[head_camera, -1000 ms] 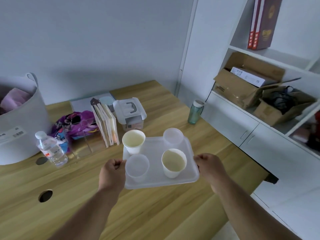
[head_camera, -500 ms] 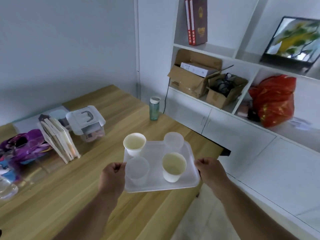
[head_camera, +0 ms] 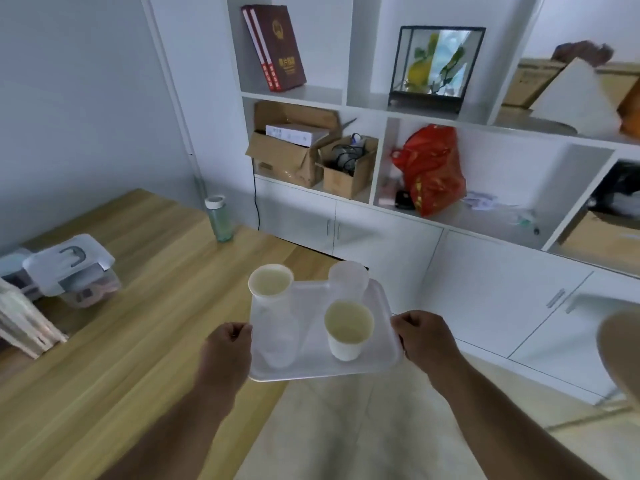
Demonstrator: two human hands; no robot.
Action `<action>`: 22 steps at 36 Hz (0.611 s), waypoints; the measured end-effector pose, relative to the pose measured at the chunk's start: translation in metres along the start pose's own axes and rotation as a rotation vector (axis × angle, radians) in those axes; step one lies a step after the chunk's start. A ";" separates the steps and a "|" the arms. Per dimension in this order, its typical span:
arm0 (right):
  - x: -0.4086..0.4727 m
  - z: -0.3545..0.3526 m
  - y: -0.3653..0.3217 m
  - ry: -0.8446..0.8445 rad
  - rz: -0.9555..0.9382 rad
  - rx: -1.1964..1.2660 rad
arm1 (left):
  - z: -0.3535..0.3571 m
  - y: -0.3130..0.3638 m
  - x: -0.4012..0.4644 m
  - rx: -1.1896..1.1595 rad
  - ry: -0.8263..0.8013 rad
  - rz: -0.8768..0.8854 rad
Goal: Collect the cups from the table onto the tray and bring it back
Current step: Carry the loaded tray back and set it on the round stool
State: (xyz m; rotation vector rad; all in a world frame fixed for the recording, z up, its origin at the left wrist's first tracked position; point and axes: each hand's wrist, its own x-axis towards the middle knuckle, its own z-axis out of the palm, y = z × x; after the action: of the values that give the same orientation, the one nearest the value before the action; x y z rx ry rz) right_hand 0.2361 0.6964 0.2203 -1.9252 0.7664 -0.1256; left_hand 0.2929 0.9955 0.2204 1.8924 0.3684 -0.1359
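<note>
Tray (head_camera: 346,367) is up off the counter (head_camera: 121,341), left hand (head_camera: 227,355) and right hand (head_camera: 427,341) each clamped on a short edge, so it rides level. Four cups on it: two paper cups (head_camera: 348,332), two clear ones (head_camera: 348,282). Looks like the carry-back part.

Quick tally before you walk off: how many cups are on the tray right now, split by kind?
White paper cups: 2, far left and near right.
Clear plastic cups: 2, far right and near left.
Total: 4 cups on the tray, held by the left hand and right hand.
</note>
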 end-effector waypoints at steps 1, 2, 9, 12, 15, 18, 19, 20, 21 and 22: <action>-0.002 -0.012 0.008 0.006 0.007 0.005 | 0.009 0.003 -0.009 0.009 -0.008 0.009; -0.004 -0.029 0.017 0.022 0.006 0.016 | 0.023 0.007 -0.020 0.016 -0.021 0.021; -0.019 -0.112 0.067 0.105 0.029 0.045 | 0.094 0.027 -0.072 0.047 -0.097 0.085; -0.025 -0.142 0.085 0.155 0.055 0.049 | 0.122 0.033 -0.087 0.081 -0.137 0.104; -0.030 -0.170 0.105 0.217 0.090 0.067 | 0.152 0.040 -0.097 0.112 -0.196 0.123; -0.035 -0.191 0.120 0.266 0.119 0.093 | 0.180 0.046 -0.103 0.129 -0.256 0.140; -0.037 -0.198 0.125 0.287 0.129 0.097 | 0.190 0.046 -0.104 0.134 -0.277 0.156; -0.038 -0.207 0.130 0.307 0.143 0.096 | 0.202 0.047 -0.105 0.137 -0.300 0.165; -0.039 -0.214 0.136 0.324 0.158 0.094 | 0.213 0.048 -0.105 0.141 -0.323 0.167; -0.039 -0.220 0.142 0.340 0.173 0.096 | 0.224 0.049 -0.106 0.143 -0.350 0.166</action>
State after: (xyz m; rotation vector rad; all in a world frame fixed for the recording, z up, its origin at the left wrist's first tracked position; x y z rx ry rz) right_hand 0.0509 0.5071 0.2157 -1.7588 1.1288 -0.3829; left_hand 0.2271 0.7514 0.2155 1.9851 -0.0369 -0.3840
